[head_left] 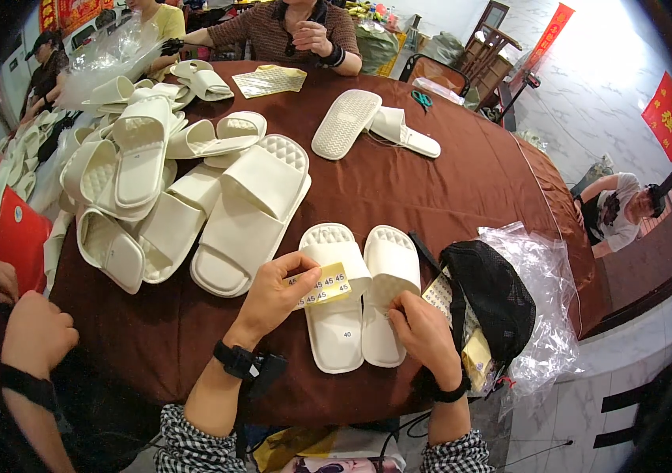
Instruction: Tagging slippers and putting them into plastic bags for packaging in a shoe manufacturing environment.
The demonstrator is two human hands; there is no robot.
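Between thumb and fingers, my left hand (273, 296) pinches a yellowish sheet of small number stickers (326, 285) above the left slipper. Two cream slippers (334, 335) lie side by side before me, soles down, with quilted insoles showing at the far ends. The left one bears a small round printed label on its insole. At the inner side of the right slipper (386, 331), my right hand (423, 327) has its fingertips pressed together on or just above the insole. Whatever they hold is too small to make out.
A heap of cream slippers (139, 158) covers the table's left. Farther off lie another pair (348, 122), teal scissors (422, 99) and a sticker sheet (269, 80). A black mesh bag (490, 296) and clear plastic (545, 315) sit at right. Other people work around the brown-covered table (462, 189).
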